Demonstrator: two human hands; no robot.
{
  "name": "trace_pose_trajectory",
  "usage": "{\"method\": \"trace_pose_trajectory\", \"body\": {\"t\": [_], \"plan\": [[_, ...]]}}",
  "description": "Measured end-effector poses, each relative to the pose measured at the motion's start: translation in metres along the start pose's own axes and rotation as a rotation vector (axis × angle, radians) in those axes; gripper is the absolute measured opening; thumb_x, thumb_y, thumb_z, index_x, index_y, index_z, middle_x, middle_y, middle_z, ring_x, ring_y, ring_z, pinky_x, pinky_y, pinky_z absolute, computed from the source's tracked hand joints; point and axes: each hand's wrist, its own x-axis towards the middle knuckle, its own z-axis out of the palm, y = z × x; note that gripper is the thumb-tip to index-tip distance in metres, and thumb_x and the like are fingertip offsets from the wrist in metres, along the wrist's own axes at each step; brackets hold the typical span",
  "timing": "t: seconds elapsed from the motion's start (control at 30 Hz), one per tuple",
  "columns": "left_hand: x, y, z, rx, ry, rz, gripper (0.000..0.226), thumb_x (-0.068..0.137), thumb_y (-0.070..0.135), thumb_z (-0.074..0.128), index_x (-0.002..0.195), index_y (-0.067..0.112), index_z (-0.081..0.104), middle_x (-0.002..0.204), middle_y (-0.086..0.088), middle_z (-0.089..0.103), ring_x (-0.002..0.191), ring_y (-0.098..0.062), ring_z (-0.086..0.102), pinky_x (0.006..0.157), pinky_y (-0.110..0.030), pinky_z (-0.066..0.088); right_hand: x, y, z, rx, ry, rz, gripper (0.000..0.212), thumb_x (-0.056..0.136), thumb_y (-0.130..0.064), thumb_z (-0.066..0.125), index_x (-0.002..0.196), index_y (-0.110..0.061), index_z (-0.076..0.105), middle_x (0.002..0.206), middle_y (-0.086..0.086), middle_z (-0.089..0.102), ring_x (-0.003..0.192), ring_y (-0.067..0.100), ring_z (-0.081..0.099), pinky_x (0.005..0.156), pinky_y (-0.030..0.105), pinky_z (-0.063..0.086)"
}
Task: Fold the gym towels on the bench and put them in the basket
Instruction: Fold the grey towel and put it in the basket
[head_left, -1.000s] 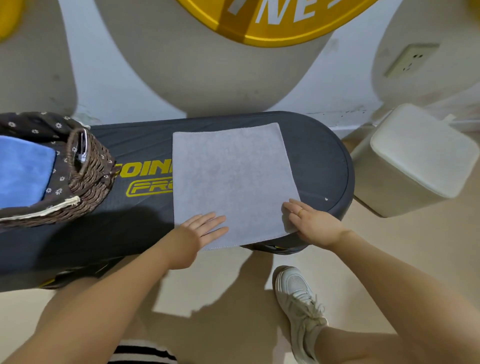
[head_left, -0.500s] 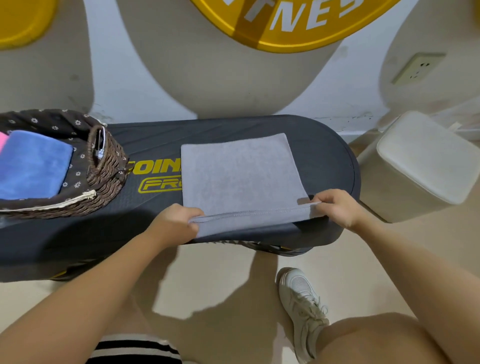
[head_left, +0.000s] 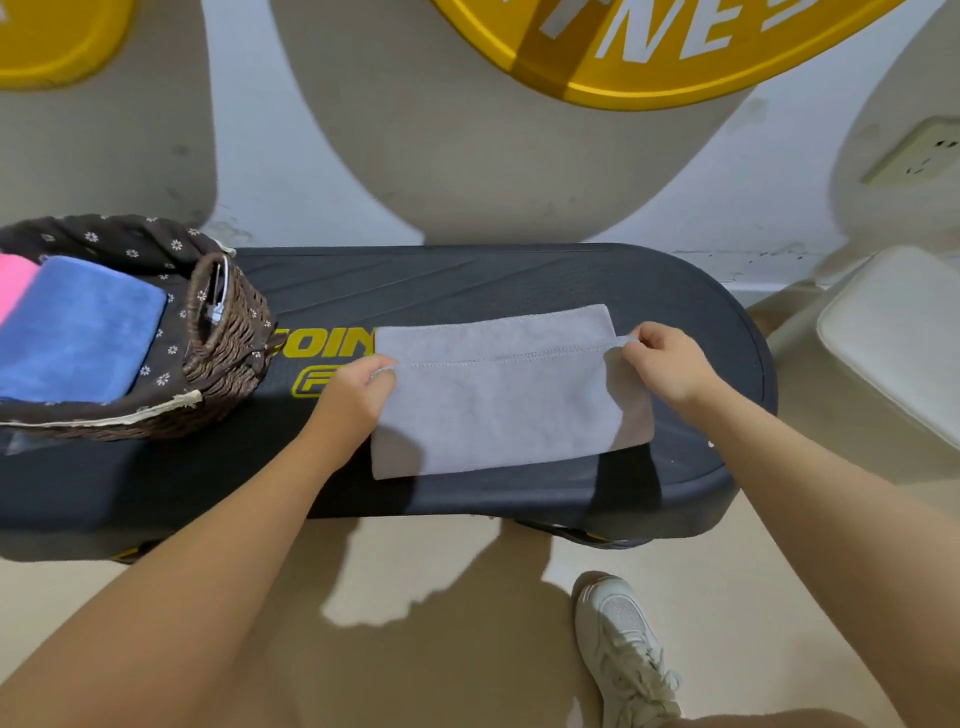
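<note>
Nearest, a white sneaker stands on the floor. Above it, the left hand and right hand each pinch a corner of a grey towel lying on the dark bench. Half a second ago they held its near edge; now that edge is carried over, nearly meeting the far edge. Left, the basket holds a blue towel and a pink one.

My one head-worn wide-angle camera looks forward and steeply down from close above the dark bench, taking in the wicker basket at far left, the wall beyond, the floor and my white sneaker nearest me.
</note>
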Motion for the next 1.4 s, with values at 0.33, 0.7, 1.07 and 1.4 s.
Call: {"method": "trace_pose_trajectory", "body": {"t": [0.33, 0.7, 1.07, 1.4], "plan": [[0.062, 0.003, 0.012, 0.159, 0.281, -0.183, 0.033, 0.09, 0.006, 0.039, 0.059, 0.012, 0.028, 0.06, -0.005, 0.027, 0.062, -0.021, 0.025, 0.052, -0.034, 0.015, 0.061, -0.007, 0.01, -0.119, 0.045, 0.103, 0.025, 0.095, -0.018, 0.038, 0.092, 0.001, 0.054, 0.083, 0.007, 0.051, 0.083, 0.024, 0.044, 0.065, 0.031, 0.033], [0.07, -0.003, 0.024, 0.442, 0.437, -0.126, 0.024, 0.097, 0.012, 0.032, 0.105, -0.003, 0.049, 0.091, -0.024, 0.058, 0.077, -0.033, 0.051, 0.064, -0.034, 0.036, 0.07, 0.002, 0.03, -0.413, 0.149, 0.029, 0.026, 0.102, -0.021, 0.025, 0.115, -0.007, 0.041, 0.087, 0.014, 0.052, 0.073, 0.03, 0.047, 0.06, 0.034, 0.034], [0.052, -0.007, 0.064, 1.069, 0.006, 0.499, 0.052, 0.075, 0.02, 0.048, 0.121, -0.002, 0.057, 0.131, -0.02, 0.055, 0.118, -0.034, 0.056, 0.099, -0.044, 0.044, 0.02, -0.035, 0.108, -0.601, -0.123, -0.559, 0.062, 0.093, -0.039, 0.022, 0.148, -0.011, 0.022, 0.159, 0.011, 0.009, 0.147, 0.029, 0.01, 0.118, 0.041, 0.008], [0.038, -0.019, 0.055, 1.234, -0.123, 0.311, 0.091, 0.072, 0.069, 0.033, 0.132, 0.003, 0.047, 0.14, -0.015, 0.047, 0.127, -0.029, 0.049, 0.101, -0.046, 0.04, 0.025, 0.019, 0.074, -0.739, -0.008, -0.212, 0.073, 0.084, -0.057, -0.002, 0.15, -0.027, -0.003, 0.16, -0.002, -0.008, 0.148, 0.02, -0.007, 0.118, 0.041, -0.003]]}}
